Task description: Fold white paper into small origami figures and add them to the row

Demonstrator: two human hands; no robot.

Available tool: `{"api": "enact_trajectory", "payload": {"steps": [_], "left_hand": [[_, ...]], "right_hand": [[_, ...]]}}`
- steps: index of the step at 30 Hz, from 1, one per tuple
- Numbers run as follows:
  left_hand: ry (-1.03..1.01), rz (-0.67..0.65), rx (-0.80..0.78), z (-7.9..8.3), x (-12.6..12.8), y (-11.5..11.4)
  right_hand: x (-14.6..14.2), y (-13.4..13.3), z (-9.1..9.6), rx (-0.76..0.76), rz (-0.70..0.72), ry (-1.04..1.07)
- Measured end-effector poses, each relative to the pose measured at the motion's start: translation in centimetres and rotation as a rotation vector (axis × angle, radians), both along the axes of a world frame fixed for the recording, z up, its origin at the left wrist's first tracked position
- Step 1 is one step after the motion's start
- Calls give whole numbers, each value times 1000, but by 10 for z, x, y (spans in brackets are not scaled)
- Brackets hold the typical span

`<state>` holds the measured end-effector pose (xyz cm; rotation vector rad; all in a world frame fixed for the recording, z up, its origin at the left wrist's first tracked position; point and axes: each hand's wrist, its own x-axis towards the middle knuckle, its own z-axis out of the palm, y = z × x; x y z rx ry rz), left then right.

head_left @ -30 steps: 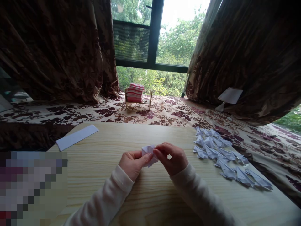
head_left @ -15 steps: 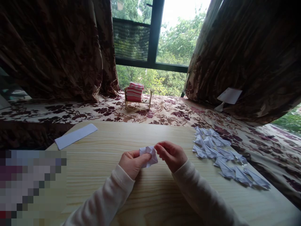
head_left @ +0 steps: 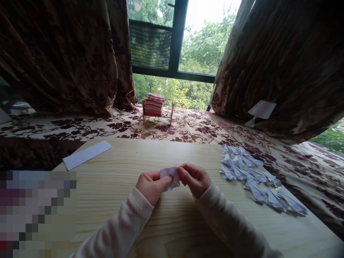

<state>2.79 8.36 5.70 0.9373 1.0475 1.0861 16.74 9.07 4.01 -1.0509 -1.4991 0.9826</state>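
Fingers of left hand [head_left: 151,186] and right hand [head_left: 195,179] pinching folded paper [head_left: 170,177], mid-table [head_left: 172,222]

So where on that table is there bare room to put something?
Left hand and right hand pinch the folded paper. Bare wood lies between them and the paper strip, and along the table's far edge. Folded pieces crowd the right side.

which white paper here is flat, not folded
The long strip at the far left of the table. The pile on the right and the piece between left hand and right hand are folded.
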Motion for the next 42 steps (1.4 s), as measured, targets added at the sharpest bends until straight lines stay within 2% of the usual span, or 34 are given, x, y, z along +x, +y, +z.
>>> {"api": "enact_trajectory", "payload": {"steps": [4, 8, 13, 16, 21, 26, 29, 32, 35, 39, 42], "left_hand": [[97, -12, 42, 0, 1, -2], [126, -90, 51, -3, 1, -2], [36, -141, 43, -9, -3, 3], [137, -152, 77, -9, -8, 7], [226, -200, 147, -5, -14, 8], [100, -101, 78, -6, -9, 6], [29, -78, 47, -8, -6, 5], [86, -68, 102, -7, -5, 4], [175, -94, 173, -6, -6, 2], [203, -124, 151, -7, -9, 4], [163, -54, 102, -10, -12, 9]], "right_hand": [[0, 0, 0, -30, 15, 7], [-4, 0, -4, -5, 22, 49], [-5, -1, -5, 61, -93, 51], [-5, -1, -3, 68, -168, 59], [-8, -1, -5, 41, -167, 115], [-13, -1, -7, -20, -177, 194], [-16, -1, -8, -60, -135, 197], [-17, 0, -8, -51, -88, 163], [-15, 1, -9, 10, -101, 94], [-5, 3, -3, 0, -127, -9], [6, 1, 6, 174, -187, -163]]}}
